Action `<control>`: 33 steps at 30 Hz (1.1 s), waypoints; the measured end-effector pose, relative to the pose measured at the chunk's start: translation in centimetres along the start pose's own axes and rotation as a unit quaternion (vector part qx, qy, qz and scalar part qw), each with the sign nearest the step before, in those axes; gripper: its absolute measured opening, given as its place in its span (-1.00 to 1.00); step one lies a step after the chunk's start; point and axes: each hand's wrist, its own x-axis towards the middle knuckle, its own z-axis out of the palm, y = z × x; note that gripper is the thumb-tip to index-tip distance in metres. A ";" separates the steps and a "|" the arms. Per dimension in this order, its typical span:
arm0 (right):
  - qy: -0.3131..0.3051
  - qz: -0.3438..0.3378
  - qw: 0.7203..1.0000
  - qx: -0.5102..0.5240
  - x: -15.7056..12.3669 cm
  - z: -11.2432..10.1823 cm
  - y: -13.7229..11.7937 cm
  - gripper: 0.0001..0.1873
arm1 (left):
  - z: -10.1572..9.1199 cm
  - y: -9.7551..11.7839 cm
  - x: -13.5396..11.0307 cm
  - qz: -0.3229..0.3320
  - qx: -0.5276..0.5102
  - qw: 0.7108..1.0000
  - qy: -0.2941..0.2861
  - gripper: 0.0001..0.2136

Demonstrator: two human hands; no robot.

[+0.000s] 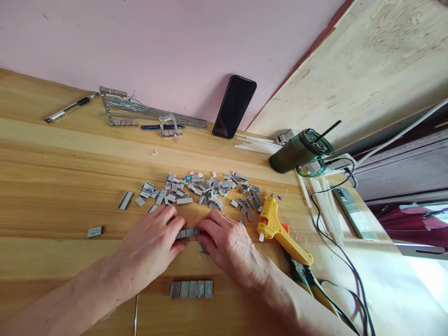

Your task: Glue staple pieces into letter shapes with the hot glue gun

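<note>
My left hand (159,233) and my right hand (227,240) pinch the two ends of a short row of grey metal pieces (187,233) that look like bits of staple strip. The fingers of both hands are closed on it, and its ends are hidden under them. Below my right fingertips lies another grey piece (203,248), partly covered. Closer to me, a second row of grey pieces (191,289) rests flat, its pieces side by side. Just beyond my hands is a scattered pile of loose grey pieces (210,189).
Right of my hands lie a yellow glue gun (276,226), pliers (304,275) and a black cable (336,242). Farther back are a green mug (297,151), a phone (234,107) against the wall, thin metal rods (154,112) and a pen (72,107). White glue sticks (329,210) lie at right.
</note>
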 end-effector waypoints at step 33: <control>0.025 -0.014 1.000 0.013 -0.2 0.1 0.4 -0.89 | 1.7 0.2 -0.1 0.025 0.027 0.995 0.095 -0.89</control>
